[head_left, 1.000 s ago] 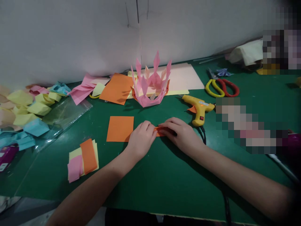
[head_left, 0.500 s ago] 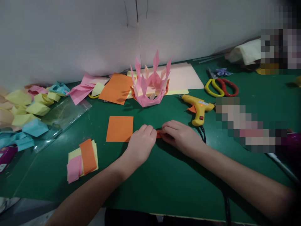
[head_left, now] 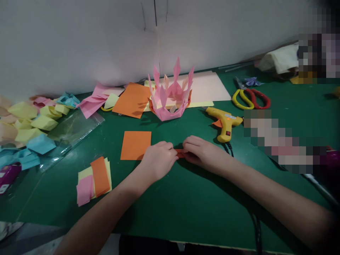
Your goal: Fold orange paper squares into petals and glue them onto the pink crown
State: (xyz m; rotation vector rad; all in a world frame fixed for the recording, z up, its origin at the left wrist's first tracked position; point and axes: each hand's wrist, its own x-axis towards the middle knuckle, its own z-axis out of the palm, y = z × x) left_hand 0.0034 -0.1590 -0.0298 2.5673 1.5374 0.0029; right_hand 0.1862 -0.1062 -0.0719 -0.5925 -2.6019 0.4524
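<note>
Between my two hands lies a small folded piece of orange paper [head_left: 180, 153], mostly hidden by my fingers. My left hand [head_left: 160, 159] is closed on its left end, fingertips pressed together. On the other end, my right hand [head_left: 198, 151] pinches the same piece with curled fingers. Just left of my left hand, a flat orange paper square [head_left: 134, 145] rests on the green table [head_left: 170, 212]. Beyond my hands stands a pink folded-paper crown [head_left: 170, 113] with tall pointed petals and some orange at its base.
A yellow glue gun [head_left: 224, 122] lies beyond my right hand, its cord trailing. Scissors [head_left: 251, 98] with yellow and red handles are further back. Small paper pieces [head_left: 101, 177] lie at left, near a clear plastic bag [head_left: 77, 134] and folded yellow and blue papers [head_left: 44, 122].
My left hand's fingers have shifted slightly along the orange paper, and a little more of it shows between my hands. My right hand stays almost in place.
</note>
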